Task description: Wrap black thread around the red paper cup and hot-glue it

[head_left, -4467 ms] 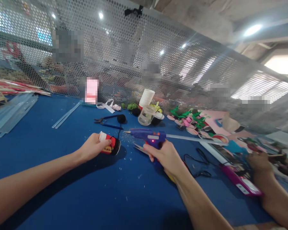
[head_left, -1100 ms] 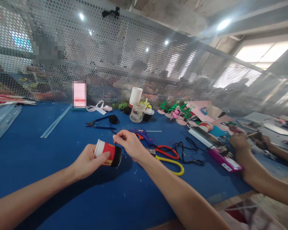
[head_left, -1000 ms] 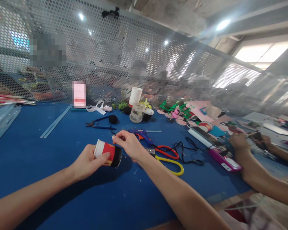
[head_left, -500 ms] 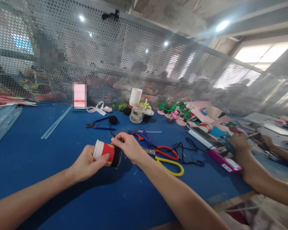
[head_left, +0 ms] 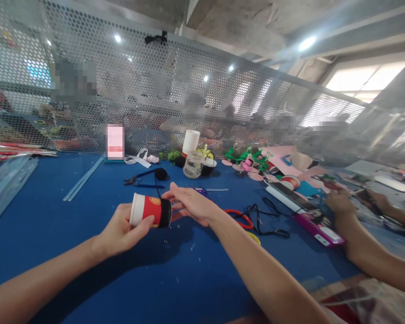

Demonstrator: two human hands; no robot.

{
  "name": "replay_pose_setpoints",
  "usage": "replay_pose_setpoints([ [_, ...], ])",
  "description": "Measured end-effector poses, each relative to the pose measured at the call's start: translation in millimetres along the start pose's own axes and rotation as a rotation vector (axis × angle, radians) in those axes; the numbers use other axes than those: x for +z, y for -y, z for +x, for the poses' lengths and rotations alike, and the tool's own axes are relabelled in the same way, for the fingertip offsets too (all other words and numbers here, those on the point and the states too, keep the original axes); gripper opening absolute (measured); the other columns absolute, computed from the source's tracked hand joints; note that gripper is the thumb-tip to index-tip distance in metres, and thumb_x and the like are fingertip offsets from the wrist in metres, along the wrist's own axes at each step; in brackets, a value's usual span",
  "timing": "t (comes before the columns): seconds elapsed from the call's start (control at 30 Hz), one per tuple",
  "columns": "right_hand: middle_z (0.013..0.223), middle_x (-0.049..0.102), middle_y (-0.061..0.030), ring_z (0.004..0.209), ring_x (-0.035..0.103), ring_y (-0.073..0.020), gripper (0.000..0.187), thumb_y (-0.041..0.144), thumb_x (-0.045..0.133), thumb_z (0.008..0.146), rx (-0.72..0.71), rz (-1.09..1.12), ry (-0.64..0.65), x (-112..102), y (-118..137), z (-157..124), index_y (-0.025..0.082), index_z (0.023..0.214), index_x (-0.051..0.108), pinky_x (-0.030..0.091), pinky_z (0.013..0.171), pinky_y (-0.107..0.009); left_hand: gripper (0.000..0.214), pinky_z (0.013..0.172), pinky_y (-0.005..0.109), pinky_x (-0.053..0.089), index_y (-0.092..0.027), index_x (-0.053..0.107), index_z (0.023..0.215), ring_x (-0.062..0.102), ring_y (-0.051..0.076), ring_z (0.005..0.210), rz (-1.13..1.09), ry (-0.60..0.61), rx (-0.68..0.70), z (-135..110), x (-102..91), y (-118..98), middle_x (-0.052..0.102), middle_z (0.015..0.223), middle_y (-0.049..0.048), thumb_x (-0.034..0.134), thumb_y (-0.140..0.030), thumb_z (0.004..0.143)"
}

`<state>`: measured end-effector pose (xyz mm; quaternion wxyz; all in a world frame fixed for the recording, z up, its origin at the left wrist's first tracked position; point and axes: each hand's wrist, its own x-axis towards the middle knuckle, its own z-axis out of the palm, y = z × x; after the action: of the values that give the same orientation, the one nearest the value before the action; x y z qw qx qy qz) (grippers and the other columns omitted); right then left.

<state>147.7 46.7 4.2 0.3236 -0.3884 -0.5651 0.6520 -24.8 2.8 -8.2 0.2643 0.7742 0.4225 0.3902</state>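
Note:
My left hand [head_left: 121, 228] is closed around a paper cup [head_left: 151, 208], which lies tilted on its side above the table. The cup has a white rim, a red band with a yellow emblem, and black yarn [head_left: 165, 213] wrapped around its right end. A strand runs up from there to a black yarn ball [head_left: 161, 174]. Beside the cup's wrapped end, my right hand [head_left: 194, 206] has its fingers stretched and apart, partly behind the cup. Beyond lie pliers [head_left: 135, 181]. My right hand and forearm cover most of a blue glue gun [head_left: 202, 192] and scissors [head_left: 243, 218].
A clear jar [head_left: 193, 164] and stacked white cups [head_left: 191, 141] stand at the back by a perforated metal screen [head_left: 138, 90]. Blue strips [head_left: 84, 180] lie left. Rightward are a black cord [head_left: 261, 220], a purple-ended power strip [head_left: 319, 230] and another person's hand [head_left: 339, 202].
My right hand has let go at the cup's black end and shifted right, its fingers opening out. The cup has turned slightly in my left hand, bringing the yellow emblem into view.

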Motion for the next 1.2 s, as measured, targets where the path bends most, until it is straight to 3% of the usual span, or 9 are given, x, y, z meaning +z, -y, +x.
replay_pose_setpoints([
  [0.1, 0.074, 0.06, -0.0048, 0.059, 0.055, -0.0121, 0.035, 0.047, 0.046, 0.071, 0.01, -0.001, 0.196, -2, 2, -7, 0.016, 0.083, 0.057, 0.047, 0.055, -0.029, 0.023, 0.04, 0.02, 0.03, -0.013, 0.055, 0.055, 0.036, 0.008, 0.042, -0.061, -0.011, -0.066, 1, 0.2, 3, 0.046, 0.047, -0.001, 0.047, -0.03, 0.069],
  [0.17, 0.072, 0.06, -0.0026, 0.06, 0.056, -0.0118, 0.03, 0.043, 0.049, 0.071, -0.025, 0.014, 0.215, -2, -2, -8, 0.017, 0.085, 0.056, 0.047, 0.057, -0.029, 0.022, 0.041, 0.019, 0.029, -0.014, 0.054, 0.053, 0.035, 0.007, 0.042, -0.087, 0.006, -0.083, 3, -0.5, 3, 0.044, 0.046, -0.002, 0.05, -0.03, 0.067],
  [0.27, 0.07, 0.06, -0.0011, 0.062, 0.056, -0.0118, 0.028, 0.041, 0.052, 0.07, -0.092, 0.029, 0.136, 0, -12, -7, 0.018, 0.087, 0.056, 0.046, 0.06, -0.028, 0.02, 0.041, 0.019, 0.028, -0.014, 0.055, 0.053, 0.035, 0.007, 0.042, -0.213, 0.089, -0.209, 9, -4.0, -1, 0.045, 0.044, -0.0034, 0.055, -0.032, 0.063],
  [0.37, 0.077, 0.058, -0.0021, 0.067, 0.056, -0.0125, 0.032, 0.036, 0.056, 0.068, -0.187, -0.102, 0.006, 2, -20, -6, 0.018, 0.094, 0.053, 0.046, 0.061, -0.028, 0.022, 0.049, 0.02, 0.036, -0.013, 0.059, 0.064, 0.048, 0.009, 0.049, -0.533, 0.192, -0.457, 18, -7.9, -2, 0.058, 0.055, 0.0, 0.057, -0.035, 0.061],
  [0.5, 0.088, 0.056, -0.0055, 0.074, 0.054, -0.0147, 0.04, 0.036, 0.054, 0.069, -0.311, -0.388, -0.039, 5, -28, -9, 0.017, 0.104, 0.048, 0.045, 0.067, -0.031, 0.024, 0.052, 0.022, 0.038, -0.012, 0.06, 0.064, 0.053, 0.012, 0.052, -0.769, 0.155, -0.684, 22, -6.6, 2, 0.062, 0.058, 0.0021, 0.058, -0.036, 0.061],
  [0.73, 0.104, 0.053, -0.0091, 0.098, 0.047, -0.0172, 0.045, 0.047, 0.026, 0.08, -0.411, -0.517, -0.034, 11, -30, -11, 0.017, 0.1, 0.052, 0.032, 0.088, -0.035, 0.023, 0.04, 0.018, 0.023, -0.013, 0.049, 0.052, 0.034, 0.005, 0.039, -0.598, 0.143, -0.572, 10, 9.0, 13, 0.045, 0.042, -0.0061, 0.058, -0.033, 0.061],
  [1.0, 0.107, 0.052, -0.0075, 0.102, 0.045, -0.0146, 0.05, 0.048, 0.019, 0.081, -0.491, -0.466, -0.017, 22, -30, -15, 0.018, 0.096, 0.056, 0.031, 0.09, -0.031, 0.024, 0.04, 0.019, 0.017, -0.015, 0.042, 0.049, 0.026, 0.005, 0.039, -0.404, 0.091, -0.583, 9, 15.8, 10, 0.034, 0.041, -0.0078, 0.055, -0.033, 0.06],
  [1.13, 0.095, 0.058, -0.0078, 0.09, 0.051, -0.014, 0.033, 0.036, 0.032, 0.082, -0.498, -0.765, -0.248, -5, -13, -9, 0.015, 0.091, 0.056, 0.036, 0.081, -0.026, 0.026, 0.041, 0.02, 0.019, -0.016, 0.04, 0.048, 0.028, 0.006, 0.04, -0.377, 0.077, -0.591, 8, 14.5, 15, 0.035, 0.041, -0.007, 0.054, -0.035, 0.06],
  [1.2, 0.093, 0.059, -0.0072, 0.085, 0.053, -0.0142, 0.026, 0.029, 0.039, 0.08, -0.315, -1.007, -0.477, -29, -5, -4, 0.014, 0.093, 0.055, 0.038, 0.076, -0.025, 0.028, 0.041, 0.02, 0.019, -0.016, 0.04, 0.047, 0.03, 0.006, 0.04, -0.33, 0.049, -0.604, 7, 12.9, 17, 0.035, 0.041, -0.0069, 0.054, -0.037, 0.059],
])
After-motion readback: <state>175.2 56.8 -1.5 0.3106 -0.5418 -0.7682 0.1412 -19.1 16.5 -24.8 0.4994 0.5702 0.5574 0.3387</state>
